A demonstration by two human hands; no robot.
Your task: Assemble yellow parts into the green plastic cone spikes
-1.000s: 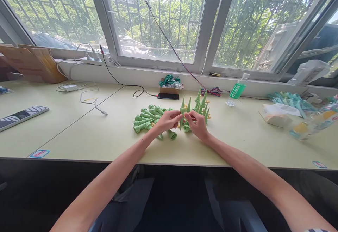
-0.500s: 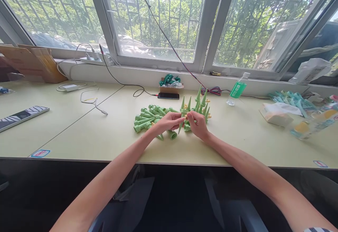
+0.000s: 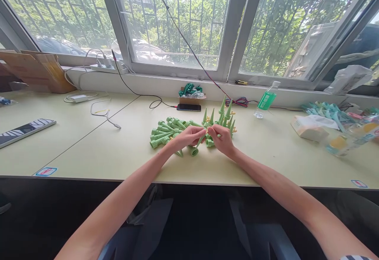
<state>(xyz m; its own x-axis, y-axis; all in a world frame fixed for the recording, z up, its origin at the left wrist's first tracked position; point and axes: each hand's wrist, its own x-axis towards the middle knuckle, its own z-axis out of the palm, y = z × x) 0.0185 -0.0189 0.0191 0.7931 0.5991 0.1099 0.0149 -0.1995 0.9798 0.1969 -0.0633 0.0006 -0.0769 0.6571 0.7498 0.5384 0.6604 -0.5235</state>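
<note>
Fingertips of both hands meet over the middle of the table. My left hand (image 3: 191,135) is closed on a green plastic spike (image 3: 201,140), whose tip points down toward me. My right hand (image 3: 221,136) pinches at a small yellow piece (image 3: 207,129) on the same spike, partly hidden by the fingers. To the left lies a pile of green spikes (image 3: 161,135) on their sides. Behind and right of my right hand, several green spikes with yellow pieces (image 3: 227,113) stand upright.
At the back of the table (image 3: 89,149) are a phone (image 3: 188,107), a small box (image 3: 191,100) and coiled cable (image 3: 240,102). A green-labelled bottle (image 3: 266,100) and tissue pack (image 3: 310,127) are on the right. White cables (image 3: 105,113) lie left.
The held green spike has tilted, its tip swinging down and its upper part dropping behind my fingers. My right hand has shifted slightly left, closer to my left fingertips.
</note>
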